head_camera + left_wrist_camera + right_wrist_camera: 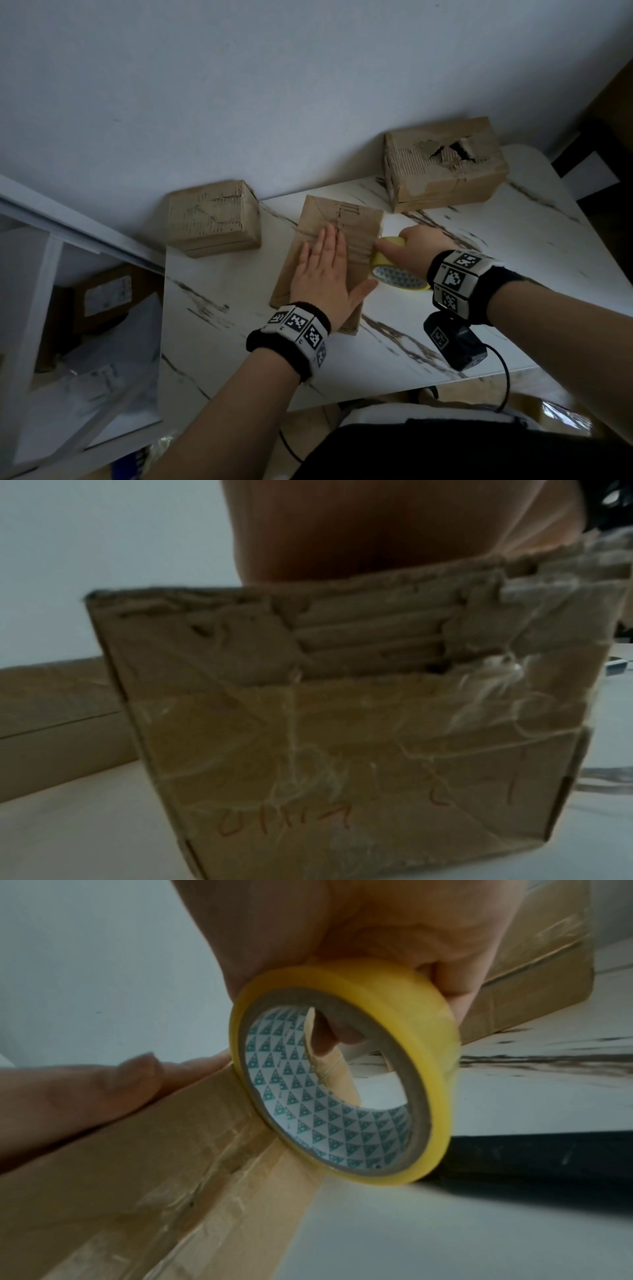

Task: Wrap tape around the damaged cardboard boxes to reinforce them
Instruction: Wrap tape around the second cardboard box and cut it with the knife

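Left grip point(327, 274) flat; right grip point(411, 248) curled

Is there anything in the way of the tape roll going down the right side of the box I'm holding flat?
Nothing visible blocks it. The tape roll, gripped by the right hand, already sits against the right edge of the middle box, which the left hand presses flat. The marble table beside that edge looks bare.

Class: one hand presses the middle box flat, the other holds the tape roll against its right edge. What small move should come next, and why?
Probably draw the tape roll down the box's right side. The right hand grips it at the middle box edge, the left hand lies flat on top steadying it, and tape already crosses the top.
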The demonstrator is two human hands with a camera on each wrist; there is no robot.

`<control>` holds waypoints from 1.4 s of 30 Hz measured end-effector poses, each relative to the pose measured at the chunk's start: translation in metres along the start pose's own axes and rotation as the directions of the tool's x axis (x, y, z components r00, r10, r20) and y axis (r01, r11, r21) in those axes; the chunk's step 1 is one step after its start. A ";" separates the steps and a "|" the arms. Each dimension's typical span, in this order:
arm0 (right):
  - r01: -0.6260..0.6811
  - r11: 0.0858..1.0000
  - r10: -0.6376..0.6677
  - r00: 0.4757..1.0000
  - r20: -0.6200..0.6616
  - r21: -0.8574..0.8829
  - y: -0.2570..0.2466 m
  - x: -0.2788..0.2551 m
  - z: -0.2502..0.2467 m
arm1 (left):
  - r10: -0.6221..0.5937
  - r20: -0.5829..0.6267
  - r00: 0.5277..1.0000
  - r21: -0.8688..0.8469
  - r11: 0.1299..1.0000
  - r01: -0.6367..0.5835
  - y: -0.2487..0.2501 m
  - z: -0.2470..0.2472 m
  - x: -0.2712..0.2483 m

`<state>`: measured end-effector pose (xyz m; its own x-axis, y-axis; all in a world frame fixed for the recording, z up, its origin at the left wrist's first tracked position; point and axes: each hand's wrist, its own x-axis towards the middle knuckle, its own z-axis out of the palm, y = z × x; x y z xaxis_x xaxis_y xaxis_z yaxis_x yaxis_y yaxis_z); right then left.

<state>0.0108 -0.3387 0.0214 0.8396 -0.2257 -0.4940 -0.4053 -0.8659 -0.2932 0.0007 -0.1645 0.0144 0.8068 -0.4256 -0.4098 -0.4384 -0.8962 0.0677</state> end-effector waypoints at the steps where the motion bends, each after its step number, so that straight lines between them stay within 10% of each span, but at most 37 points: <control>1: 0.000 1.000 0.000 1.000 0.000 0.004 0.000 0.000 0.000 | 0.011 -0.011 1.000 0.008 1.000 -0.011 0.002 0.000 -0.001; 34: 0.017 0.999 -0.016 0.999 0.028 -0.028 -0.003 0.003 0.004 | 0.108 -0.082 0.991 -0.027 0.994 -0.110 0.011 0.001 -0.004; 42: 0.034 0.999 -0.032 0.999 0.036 -0.039 -0.001 0.002 0.004 | -0.130 -0.073 0.989 -0.008 0.991 0.130 -0.026 0.003 -0.003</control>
<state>0.0115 -0.3364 0.0180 0.8388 -0.1817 -0.5132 -0.3625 -0.8897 -0.2775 0.0089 -0.1397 0.0111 0.8838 -0.3134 -0.3473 -0.3269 -0.9448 0.0207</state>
